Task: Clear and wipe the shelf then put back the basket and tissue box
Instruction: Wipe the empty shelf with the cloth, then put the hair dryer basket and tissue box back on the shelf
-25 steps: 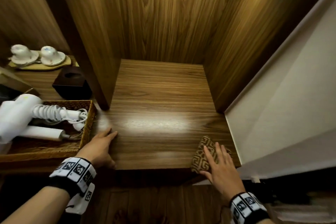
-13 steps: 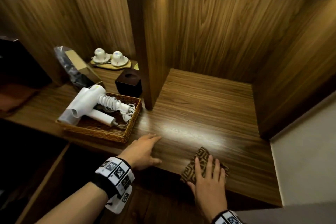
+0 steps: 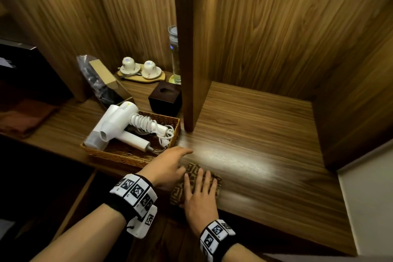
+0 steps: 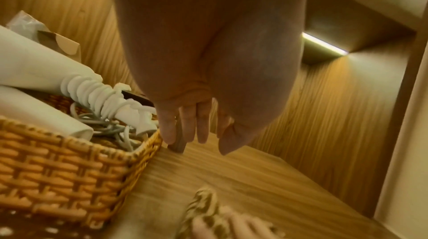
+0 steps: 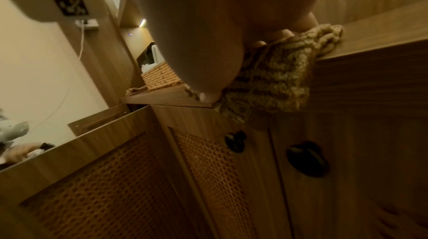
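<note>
1. Right hand (image 3: 200,195): laid flat, fingers straight, on the patterned cloth (image 3: 215,183) at the shelf's (image 3: 265,144) near edge.
2. Left hand (image 3: 168,166): relaxed, fingers extended beside the basket (image 3: 127,155).
3. Tissue box (image 3: 164,98): placed behind the basket, left of the divider (image 3: 187,59).

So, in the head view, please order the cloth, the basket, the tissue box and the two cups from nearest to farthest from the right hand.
From the right hand:
1. Cloth, directly under it.
2. Basket, left.
3. Tissue box, behind the basket.
4. Cups, far back left.
</note>
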Available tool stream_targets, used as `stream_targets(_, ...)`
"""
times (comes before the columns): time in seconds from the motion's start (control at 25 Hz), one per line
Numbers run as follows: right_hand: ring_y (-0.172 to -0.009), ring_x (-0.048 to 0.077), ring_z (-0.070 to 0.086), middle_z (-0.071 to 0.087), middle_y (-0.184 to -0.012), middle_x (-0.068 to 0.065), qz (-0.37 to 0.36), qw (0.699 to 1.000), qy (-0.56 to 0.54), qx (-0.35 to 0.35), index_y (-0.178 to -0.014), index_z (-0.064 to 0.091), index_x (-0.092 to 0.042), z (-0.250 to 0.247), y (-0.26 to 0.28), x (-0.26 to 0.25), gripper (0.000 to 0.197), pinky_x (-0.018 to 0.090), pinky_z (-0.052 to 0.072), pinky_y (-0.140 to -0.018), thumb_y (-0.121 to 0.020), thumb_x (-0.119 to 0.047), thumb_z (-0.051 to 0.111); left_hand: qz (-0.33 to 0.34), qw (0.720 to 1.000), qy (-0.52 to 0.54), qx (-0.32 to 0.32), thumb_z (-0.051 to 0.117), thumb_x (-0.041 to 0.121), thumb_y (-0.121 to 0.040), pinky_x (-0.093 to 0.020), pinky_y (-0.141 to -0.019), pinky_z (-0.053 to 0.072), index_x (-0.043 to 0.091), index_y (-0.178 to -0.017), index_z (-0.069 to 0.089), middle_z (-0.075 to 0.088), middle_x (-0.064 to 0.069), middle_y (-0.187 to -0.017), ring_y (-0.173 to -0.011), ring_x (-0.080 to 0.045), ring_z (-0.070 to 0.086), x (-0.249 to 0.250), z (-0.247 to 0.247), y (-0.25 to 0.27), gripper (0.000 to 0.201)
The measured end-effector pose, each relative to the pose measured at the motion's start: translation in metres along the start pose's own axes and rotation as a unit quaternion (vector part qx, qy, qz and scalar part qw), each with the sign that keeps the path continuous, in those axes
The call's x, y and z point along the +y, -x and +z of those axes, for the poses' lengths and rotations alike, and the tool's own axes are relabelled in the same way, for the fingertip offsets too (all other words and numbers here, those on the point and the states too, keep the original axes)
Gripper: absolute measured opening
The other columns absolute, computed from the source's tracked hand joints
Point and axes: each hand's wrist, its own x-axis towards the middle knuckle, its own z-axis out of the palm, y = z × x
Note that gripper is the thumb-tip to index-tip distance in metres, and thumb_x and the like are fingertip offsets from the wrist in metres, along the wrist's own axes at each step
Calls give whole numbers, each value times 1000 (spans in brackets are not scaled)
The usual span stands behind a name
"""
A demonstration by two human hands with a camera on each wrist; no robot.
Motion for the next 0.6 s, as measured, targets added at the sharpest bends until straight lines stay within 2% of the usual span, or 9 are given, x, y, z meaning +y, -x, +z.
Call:
stream_targets(0.08, -129, 62, 58, 57, -145, 39, -33, 999, -21, -29, -144, 67, -15, 1, -5, -23, 61, 76, 48, -100, -89, -39, 65, 22, 999, 26, 4, 59, 18, -94, -28, -119, 35, 30, -152, 46, 50, 5, -153, -139, -13, 47, -4, -20, 9, 61)
stream_targets(0.16, -117, 49, 71, 70, -134, 29, -110, 991, -59, -41, -137, 72, -23, -3, -5, -41, 55, 64, 60, -90, -91, -34, 44, 46, 997, 60, 16, 60, 16, -95, -21, -110, 42, 32, -150, 49, 54, 5, -149, -123, -5, 55, -11, -38, 16, 58)
stream_targets(0.24, -114, 37, 73, 72, -133, 15, -197, 974, -98, -46, -145, 60, -31, -22, 1, -50, 52, 50, 63, -91, -96, -33, 44, 57, 994, 97, 18, 61, 20, -98, -19, -106, 45, 35, -147, 52, 58, 11, -145, -117, 4, 56, -19, -57, 22, 53)
stream_targets(0.28, -118, 32, 71, 71, -137, 8, -222, 965, -132, -50, -150, 52, -35, -41, 4, -48, 51, 47, 61, -97, -99, -33, 49, 65, 991, 119, 16, 62, 25, -99, -25, -108, 48, 36, -145, 55, 60, 15, -143, -120, 4, 58, -22, -67, 24, 48)
stream_targets(0.32, -122, 25, 70, 70, -139, 1, -220, 949, -219, -59, -151, 49, -39, -57, -1, -46, 51, 43, 58, -104, -101, -37, 55, 70, 987, 144, 16, 63, 31, -99, -31, -107, 51, 36, -142, 58, 64, 16, -139, -122, 2, 60, -27, -79, 28, 43)
stream_targets(0.4, -124, 14, 69, 74, -135, -5, -160, 878, -442, -93, -144, 59, -36, -93, -15, -45, 45, 40, 54, -112, -100, -39, 66, 80, 979, 185, 25, 63, 41, -99, -33, -103, 55, 32, -133, 66, 72, 15, -127, -117, 1, 66, -38, -108, 37, 36)
stream_targets(0.48, -124, 23, 71, 76, -132, 5, -109, 765, -626, -109, -136, 68, -24, -131, -30, -53, 37, 46, 55, -113, -100, -35, 70, 69, 975, 204, 44, 64, 48, -97, -31, -101, 56, 30, -129, 70, 75, 14, -121, -112, 2, 69, -57, -137, 50, 37)
stream_targets(0.56, -122, 31, 72, 74, -133, 17, -74, 640, -753, -137, -138, 66, -13, -164, -43, -71, 41, 44, 59, -106, -100, -29, 64, 49, 972, 224, 44, 67, 54, -92, -29, -101, 56, 33, -131, 68, 74, 13, -124, -115, 2, 68, -82, -158, 61, 44)
stream_targets(0.6, -124, 33, 70, 72, -136, 21, -67, 600, -783, -152, -141, 63, -9, -178, -48, -82, 43, 43, 60, -103, -102, -27, 60, 44, 967, 247, 39, 69, 55, -90, -29, -100, 56, 34, -133, 67, 74, 11, -126, -116, 1, 68, -93, -162, 66, 48)
